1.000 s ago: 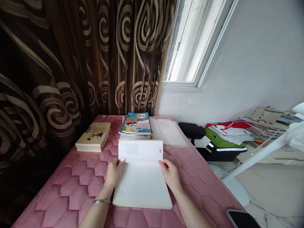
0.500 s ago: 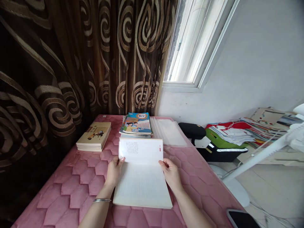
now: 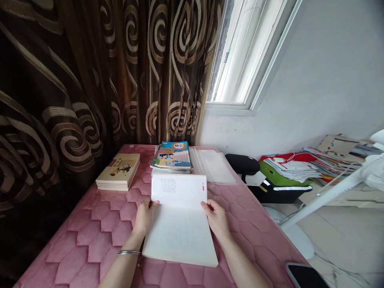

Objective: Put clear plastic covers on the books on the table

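An open book [image 3: 181, 236] lies in front of me, its near page covered in fine lines of print. The far leaf [image 3: 183, 190], with a short block of text and a small red mark, is raised and looks glossy at its edges, as if in a clear cover. My left hand [image 3: 145, 216] pinches the book's left edge near the fold, thumb on top. On the opposite edge my right hand [image 3: 216, 218] grips likewise with thumb and fingers. A silver bangle [image 3: 129, 252] circles my left wrist.
The pink quilted surface [image 3: 75, 240] carries a tan book stack [image 3: 118, 172] at left, colourful textbooks [image 3: 174, 155] behind the book, and clear plastic sheets [image 3: 213, 166]. A phone [image 3: 306, 276] lies at front right. Beyond the right edge stand a white fan [image 3: 327, 196] and piled papers [image 3: 294, 170].
Both hands keep their hold on the book's edges. The book has shifted very slightly, its near edge a little lower in view.
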### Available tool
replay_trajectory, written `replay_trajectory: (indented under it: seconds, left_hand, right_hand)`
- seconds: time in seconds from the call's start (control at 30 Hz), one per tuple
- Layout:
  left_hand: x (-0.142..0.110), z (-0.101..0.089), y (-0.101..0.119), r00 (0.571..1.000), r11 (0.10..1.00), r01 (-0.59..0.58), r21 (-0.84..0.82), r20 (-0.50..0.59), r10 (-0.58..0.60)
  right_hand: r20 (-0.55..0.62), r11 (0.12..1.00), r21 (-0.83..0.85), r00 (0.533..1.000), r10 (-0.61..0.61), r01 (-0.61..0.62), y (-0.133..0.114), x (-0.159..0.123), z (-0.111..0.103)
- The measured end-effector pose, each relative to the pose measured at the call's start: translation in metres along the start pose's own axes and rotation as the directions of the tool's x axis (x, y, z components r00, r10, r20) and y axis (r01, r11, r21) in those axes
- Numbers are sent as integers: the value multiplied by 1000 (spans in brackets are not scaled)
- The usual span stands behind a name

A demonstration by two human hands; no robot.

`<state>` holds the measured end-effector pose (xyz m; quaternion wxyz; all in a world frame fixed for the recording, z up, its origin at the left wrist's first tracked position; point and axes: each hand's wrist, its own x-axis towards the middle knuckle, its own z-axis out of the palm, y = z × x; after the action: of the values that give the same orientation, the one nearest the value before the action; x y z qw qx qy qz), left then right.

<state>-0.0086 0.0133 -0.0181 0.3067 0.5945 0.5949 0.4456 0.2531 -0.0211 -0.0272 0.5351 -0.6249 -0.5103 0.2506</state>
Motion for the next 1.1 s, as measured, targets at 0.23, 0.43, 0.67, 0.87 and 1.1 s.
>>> replay_trajectory:
  seconds: [0.23, 0.43, 0.67, 0.87, 1.1]
  left_hand:
    - [-1, 0, 3, 1000, 1000, -4, 1, -16, 4]
    - [0, 1, 3, 1000, 999, -9, -36, 1, 9]
    - [-4, -2, 10, 1000, 999, -2, -41, -5, 2]
    - [-4, 0, 9, 999, 1000, -2, -4, -38, 2]
    - [-1, 2, 2, 999, 993, -28, -119, -26, 25]
  right_hand:
    - [-30, 1000, -13, 999, -18, 18, 0, 0, 0]
    - [-6, 998, 62, 1000, 5, -4, 1, 1, 0]
    - [-26, 999, -27, 999, -32, 31, 1, 1, -1]
    - [99, 997, 81, 995, -22, 14, 2, 2, -2]
    - [135, 989, 144, 991, 16, -36, 17, 5, 4]
